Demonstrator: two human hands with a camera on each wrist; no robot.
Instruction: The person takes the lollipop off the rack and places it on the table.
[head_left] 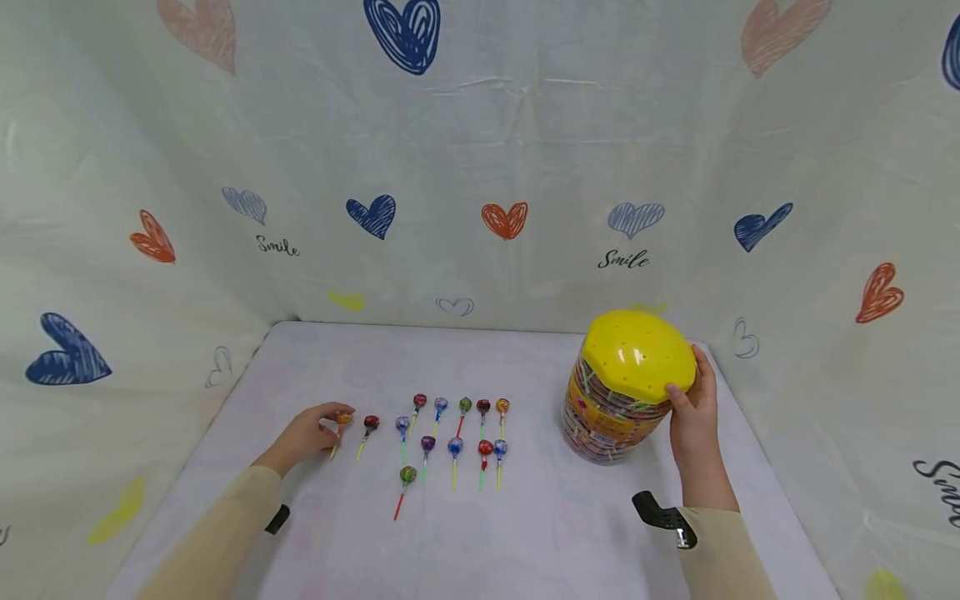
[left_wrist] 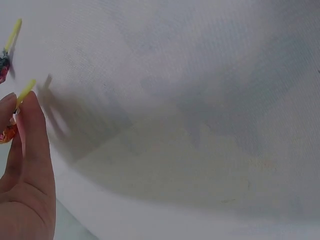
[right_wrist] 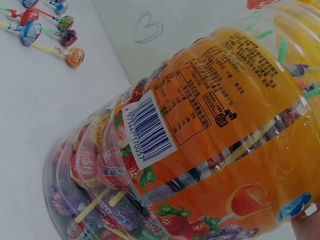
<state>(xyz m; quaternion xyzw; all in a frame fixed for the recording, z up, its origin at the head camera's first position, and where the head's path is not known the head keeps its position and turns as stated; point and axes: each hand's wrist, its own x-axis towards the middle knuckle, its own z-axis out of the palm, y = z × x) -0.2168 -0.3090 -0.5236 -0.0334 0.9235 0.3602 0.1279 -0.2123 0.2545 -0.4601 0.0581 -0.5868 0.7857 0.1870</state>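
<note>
At the left of the rows, my left hand (head_left: 309, 433) pinches an orange-wrapped lollipop (head_left: 344, 419) between thumb and finger. In the left wrist view its yellow stick (left_wrist: 26, 90) pokes out past the fingertips. My right hand (head_left: 695, 412) grips the upper right side of a big clear jar (head_left: 609, 421), thumb on its yellow lid (head_left: 637, 354). The jar leans a little, packed with lollipops behind an orange label (right_wrist: 200, 115). Right beside the left hand lies a dark red lollipop (head_left: 371, 423) with a yellow stick.
Several lollipops lie in loose rows mid-table, among them a purple one (head_left: 427, 443) and a red one (head_left: 485, 448). A green one (head_left: 407, 474) with a red stick lies nearer the front. Behind the white table (head_left: 525, 542) hangs a heart-printed curtain (head_left: 555, 167).
</note>
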